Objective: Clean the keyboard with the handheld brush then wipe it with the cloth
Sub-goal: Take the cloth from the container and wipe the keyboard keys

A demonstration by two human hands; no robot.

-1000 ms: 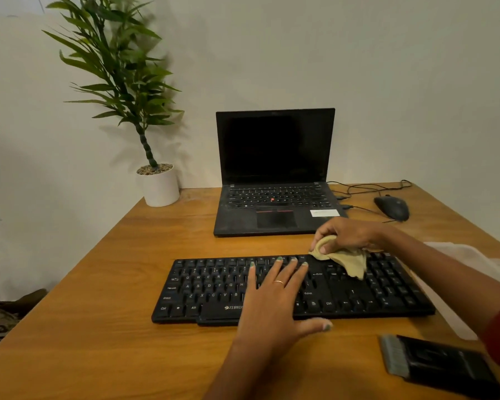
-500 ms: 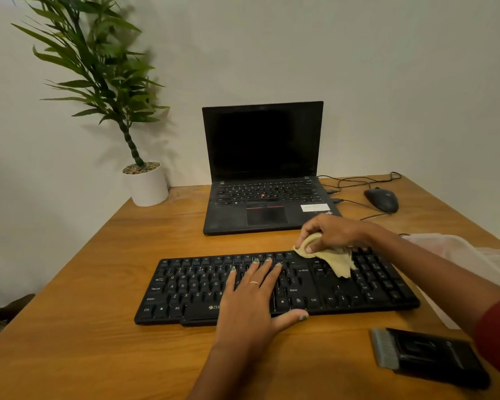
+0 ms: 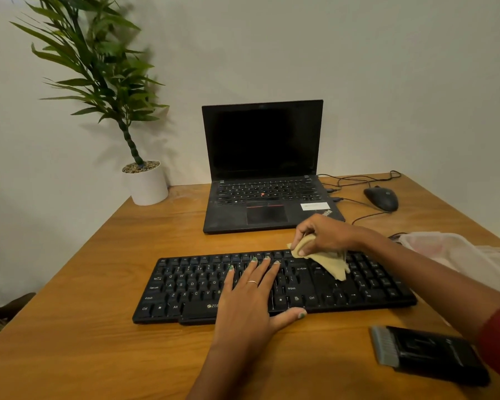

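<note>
Since a second ago our right hand (image 3: 325, 235) has barely shifted along the keyboard (image 3: 272, 284): it sits at the far edge, right of centre, as before, and our left hand (image 3: 251, 295) stays flat on the middle keys.

We pinch the cloth (image 3: 325, 256) between curled fingers and thumb of the right hand, its loose corner trailing over the keys toward the arrow cluster. Our left fingers lie straight and slightly spread, thumb out along the near edge, pressing the board down without gripping it. The brush (image 3: 427, 352) lies on the table (image 3: 84, 284) near the right front corner, well apart from both hands, so we judge the brushing done and the wiping under way.

We judge the cloth soft and limp; bunched in the fingertips it gives a firmer pad, whereas the free corner may snag between keys. The keyboard looks light and stiff, and likely to slide on the smooth wood, so pinning it with a flat palm seems wise.

Behind stand a laptop (image 3: 264, 168), a mouse (image 3: 381, 198) and a potted plant (image 3: 145, 180).
</note>
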